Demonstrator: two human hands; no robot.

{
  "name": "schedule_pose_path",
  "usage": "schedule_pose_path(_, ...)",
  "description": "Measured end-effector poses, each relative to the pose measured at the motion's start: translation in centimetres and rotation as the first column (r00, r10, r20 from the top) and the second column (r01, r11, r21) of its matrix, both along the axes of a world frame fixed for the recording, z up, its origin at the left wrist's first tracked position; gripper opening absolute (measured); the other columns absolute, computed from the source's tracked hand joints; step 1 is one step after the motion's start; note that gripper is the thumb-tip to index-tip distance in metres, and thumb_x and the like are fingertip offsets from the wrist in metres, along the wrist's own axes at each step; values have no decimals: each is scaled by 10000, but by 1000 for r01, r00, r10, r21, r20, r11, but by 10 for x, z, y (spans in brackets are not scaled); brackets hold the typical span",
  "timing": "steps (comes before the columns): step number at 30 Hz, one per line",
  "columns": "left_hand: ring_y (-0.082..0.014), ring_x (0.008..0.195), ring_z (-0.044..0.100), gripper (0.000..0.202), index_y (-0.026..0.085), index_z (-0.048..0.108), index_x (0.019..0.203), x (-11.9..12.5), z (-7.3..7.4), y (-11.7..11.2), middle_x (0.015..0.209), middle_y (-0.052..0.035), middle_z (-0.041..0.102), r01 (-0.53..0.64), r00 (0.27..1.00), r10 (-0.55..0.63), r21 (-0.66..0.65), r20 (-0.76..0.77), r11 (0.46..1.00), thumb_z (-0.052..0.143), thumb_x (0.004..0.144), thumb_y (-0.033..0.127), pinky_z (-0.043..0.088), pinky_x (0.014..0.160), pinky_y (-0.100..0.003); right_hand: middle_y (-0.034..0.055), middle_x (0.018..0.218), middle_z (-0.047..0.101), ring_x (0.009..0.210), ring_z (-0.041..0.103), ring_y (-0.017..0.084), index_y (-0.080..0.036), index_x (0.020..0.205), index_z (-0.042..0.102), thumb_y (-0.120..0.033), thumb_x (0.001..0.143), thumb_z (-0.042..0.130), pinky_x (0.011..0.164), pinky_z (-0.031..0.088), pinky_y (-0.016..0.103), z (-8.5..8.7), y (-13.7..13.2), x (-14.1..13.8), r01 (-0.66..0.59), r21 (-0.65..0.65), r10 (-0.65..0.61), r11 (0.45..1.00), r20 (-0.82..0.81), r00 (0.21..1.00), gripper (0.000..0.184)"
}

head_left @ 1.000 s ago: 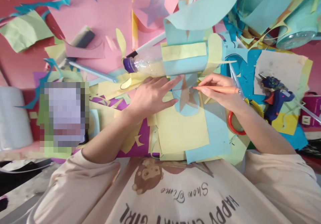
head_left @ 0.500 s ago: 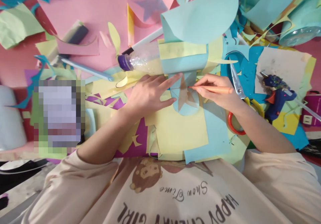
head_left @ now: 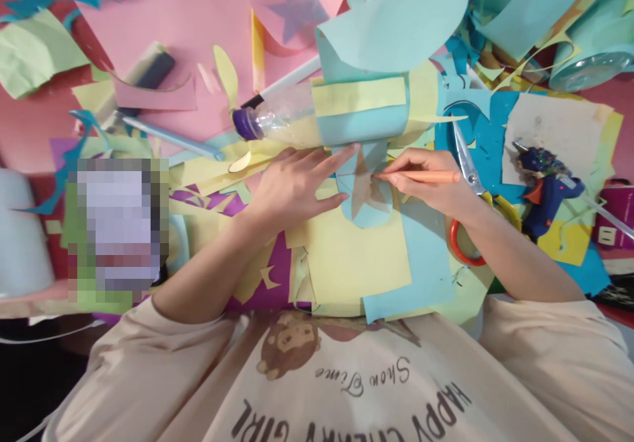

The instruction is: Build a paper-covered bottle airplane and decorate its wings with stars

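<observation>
My left hand (head_left: 297, 184) lies flat with fingers stretched out, pressing on a light blue paper piece (head_left: 367, 212) that has a tan star shape (head_left: 365, 184) on it. My right hand (head_left: 428, 181) pinches an orange pencil (head_left: 421, 176), its tip touching the star's edge. The blue piece rests on a yellow sheet (head_left: 356, 257). Just beyond my hands lies a clear plastic bottle (head_left: 287, 117) with a purple cap, wrapped in blue and yellow paper (head_left: 364, 108).
Scissors with orange-red handles (head_left: 468, 230) lie under my right wrist. A blue glue gun (head_left: 545, 181) sits at the right. Pink sheets (head_left: 198, 26), paper scraps, a light blue rod (head_left: 168, 137) and a blue roll (head_left: 589, 65) crowd the surface. A blurred patch (head_left: 119, 227) lies left.
The view shifted slightly between the first earlier frame and now. The pencil tip has crept a little to the left along the star. My left hand has stayed pressed in place.
</observation>
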State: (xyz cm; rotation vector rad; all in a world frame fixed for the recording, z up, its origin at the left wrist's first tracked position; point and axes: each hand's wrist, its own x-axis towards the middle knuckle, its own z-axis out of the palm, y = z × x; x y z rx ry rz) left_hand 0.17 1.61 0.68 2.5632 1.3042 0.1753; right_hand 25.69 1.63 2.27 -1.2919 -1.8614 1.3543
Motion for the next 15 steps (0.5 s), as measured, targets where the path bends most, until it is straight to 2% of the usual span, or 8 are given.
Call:
schedule_pose_path(4,-229,893,642,584,251,453,1431,0,0,0,934,-47,678,3,1000,-3,2,1,1000,537,886,444,472,809,-341,5,714,634,615,496,108,-176,833,677,-360,854,653,536,343,240,0,0,0,26,21,-26,999,-8,1000,187)
schedule_pose_path(9,-240,902,643,606,252,438,1444,0,1,0,954,-53,676,-4,1000,4,-23,-13,1000,550,880,442,474,812,-355,-12,642,588,567,450,98,-181,797,676,-332,850,648,506,304,238,1,-1,0,4,-9,-4,1000,-1,1000,162)
schedule_pose_path(15,-241,908,644,597,248,440,1442,0,1,0,961,-58,680,4,1000,-4,-9,-3,1000,551,885,431,469,815,-353,2,714,629,605,488,105,-179,822,662,-354,859,645,534,343,243,0,-1,0,26,44,-27,999,8,1000,180)
